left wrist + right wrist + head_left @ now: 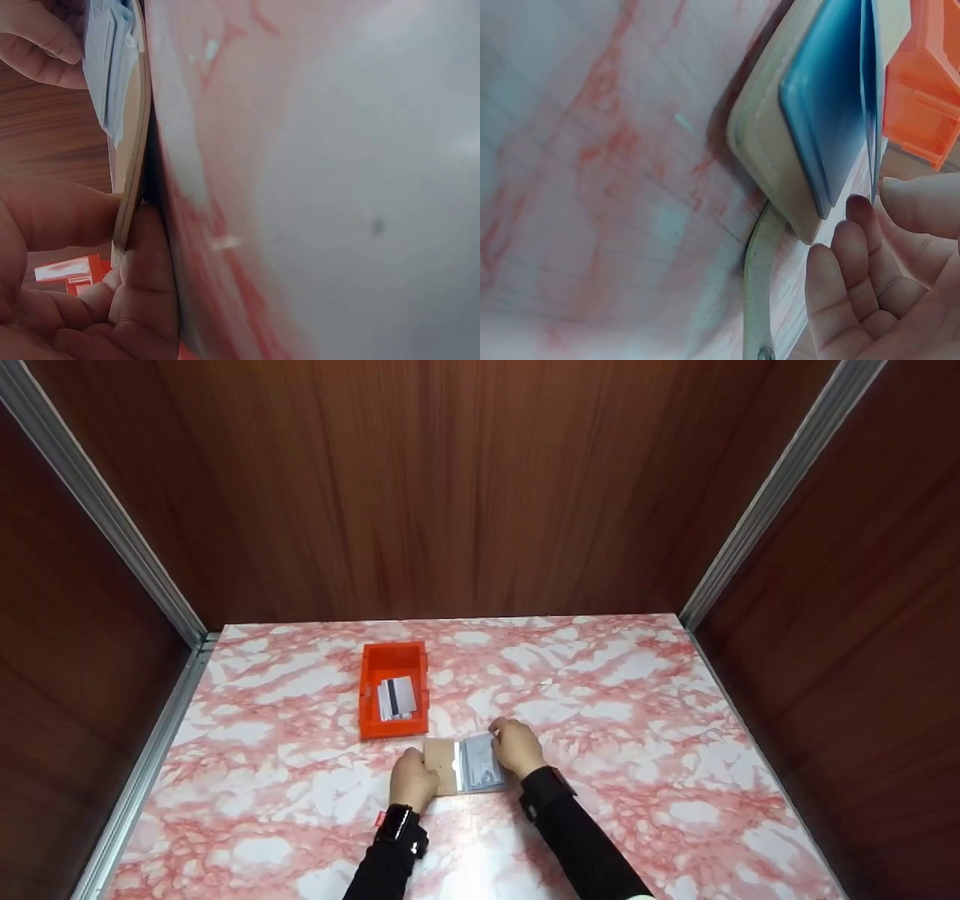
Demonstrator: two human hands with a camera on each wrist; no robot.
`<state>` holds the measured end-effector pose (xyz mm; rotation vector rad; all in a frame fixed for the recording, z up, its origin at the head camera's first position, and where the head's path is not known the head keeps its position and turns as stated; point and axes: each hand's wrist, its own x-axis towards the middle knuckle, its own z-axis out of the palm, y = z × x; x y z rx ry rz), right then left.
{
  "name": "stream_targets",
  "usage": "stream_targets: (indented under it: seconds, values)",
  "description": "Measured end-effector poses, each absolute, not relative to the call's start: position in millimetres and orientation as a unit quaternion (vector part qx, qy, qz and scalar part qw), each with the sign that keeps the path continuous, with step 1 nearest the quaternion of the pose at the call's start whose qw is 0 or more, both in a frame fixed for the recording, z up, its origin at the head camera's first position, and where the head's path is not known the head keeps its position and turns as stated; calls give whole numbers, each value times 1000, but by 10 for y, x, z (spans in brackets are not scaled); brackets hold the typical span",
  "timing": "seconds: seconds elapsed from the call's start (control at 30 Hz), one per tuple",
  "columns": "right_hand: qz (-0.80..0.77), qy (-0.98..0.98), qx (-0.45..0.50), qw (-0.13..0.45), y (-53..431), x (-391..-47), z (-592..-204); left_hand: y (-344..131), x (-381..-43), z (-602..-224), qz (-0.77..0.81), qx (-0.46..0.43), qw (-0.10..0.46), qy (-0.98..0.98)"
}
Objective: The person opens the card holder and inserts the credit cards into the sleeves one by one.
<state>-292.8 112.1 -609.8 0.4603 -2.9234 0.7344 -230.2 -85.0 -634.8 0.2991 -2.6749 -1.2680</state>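
Now left hand [412,781] pinches tan card holder [440,761] — right hand [519,745] pinches plastic sleeve [481,762] — orange box [394,729] near.

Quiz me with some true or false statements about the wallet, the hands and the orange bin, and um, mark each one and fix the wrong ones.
1. The left hand grips the wallet. True.
2. The wallet is folded shut. False: it is open, with plastic sleeves showing.
3. The right hand is at the edge of the sleeves. True.
4. The orange bin has white cards inside. True.
5. The bin stands to the right of the wallet. False: in the head view it is beyond the wallet and to its left.
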Motion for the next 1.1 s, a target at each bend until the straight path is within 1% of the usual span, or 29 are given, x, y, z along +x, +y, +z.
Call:
stream_targets:
  seconds: [0.33, 0.57, 0.93, 1.1]
  values:
    - [230, -957, 163, 71, 1119, -2907, -6074, -837, -2299, -6340, -428, 107, 80, -894]
    - [232, -959, 151, 61, 1110, -2895, -6039, -834, -2297, -6343, -424, 101, 90, -895]
    - [226, -956, 167, 91, 1108, -2893, -6028, -851, -2309, -6346, -424, 103, 83, -896]
    - [238, -954, 162, 81, 1092, -2890, -6001, -848, -2309, -6327, -426, 104, 76, -896]
